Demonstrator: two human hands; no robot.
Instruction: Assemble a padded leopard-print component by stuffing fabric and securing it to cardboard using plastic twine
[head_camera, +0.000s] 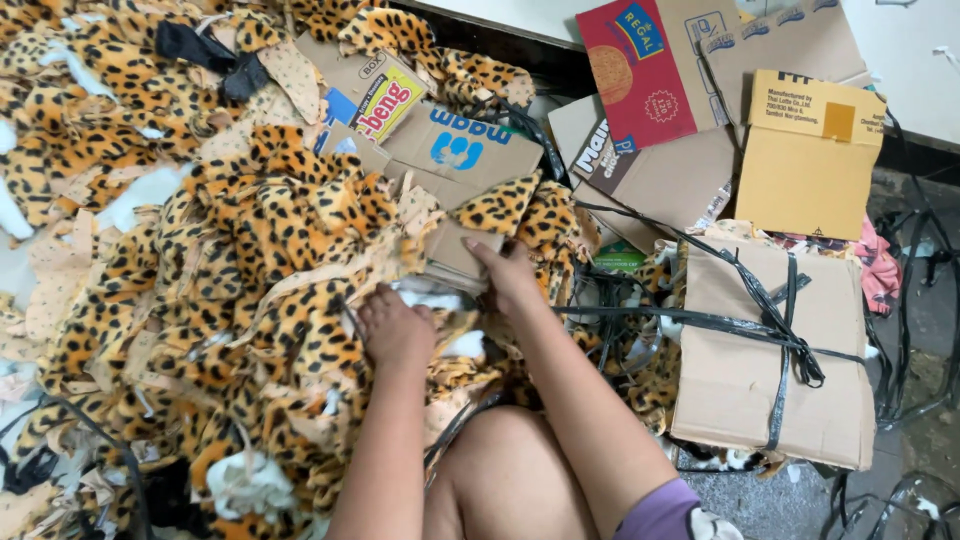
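Left hand (395, 325) knuckles-up, fingers curled into leopard scraps (260, 260) over white stuffing (430, 297), right hand (508, 272) just beside, fingers pressed together pinning a cardboard piece (455, 250) flat on the pile, near the strapped box (770, 350).

This looks like a small sewing or toy-making workshop, with work done on the floor. Heaps of leopard-print fabric scraps (250, 250) and white stuffing (245, 480) cover the ground, flattened cardboard boxes (660, 170) lie about, and a cardboard parcel (770, 350) is tied with black plastic strap (785, 330).
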